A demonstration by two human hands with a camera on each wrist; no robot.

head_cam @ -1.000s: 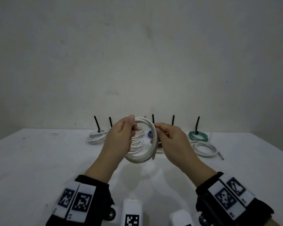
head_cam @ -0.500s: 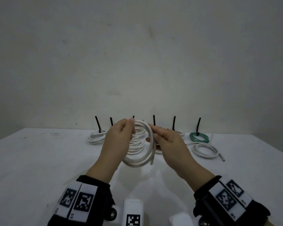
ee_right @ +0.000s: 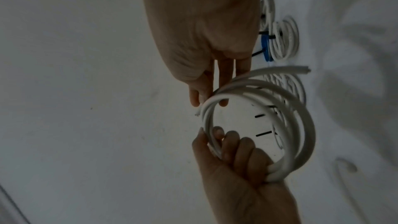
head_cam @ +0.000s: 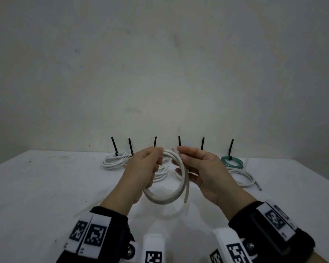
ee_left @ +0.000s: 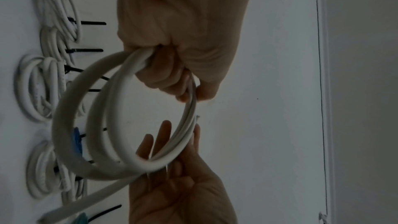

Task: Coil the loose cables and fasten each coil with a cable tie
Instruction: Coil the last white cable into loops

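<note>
I hold a white cable coil (head_cam: 165, 200) upright above the table between both hands. My left hand (head_cam: 158, 154) grips its upper left part, fingers curled round the strands (ee_left: 137, 67). My right hand (head_cam: 179, 160) is at the upper right. Its thumb lies outside the loop and its straight fingers (ee_left: 165, 129) inside, pinching the strands (ee_right: 206, 108). One cut cable end (head_cam: 185, 200) hangs free at the lower right; the other (ee_right: 197, 114) sticks out by my right thumb. No tie is on this coil.
A row of coils with upright black cable ties (head_cam: 114, 147) lies along the back of the white table (head_cam: 46, 186): white ones (head_cam: 114, 161), a green one (head_cam: 232, 162), a blue one (ee_right: 267, 47). A white coil (head_cam: 241, 177) lies at the right, in front of the green one.
My right hand's fingers have straightened and spread along the coil's upper right. The coil has turned a little and its free end now points down.
</note>
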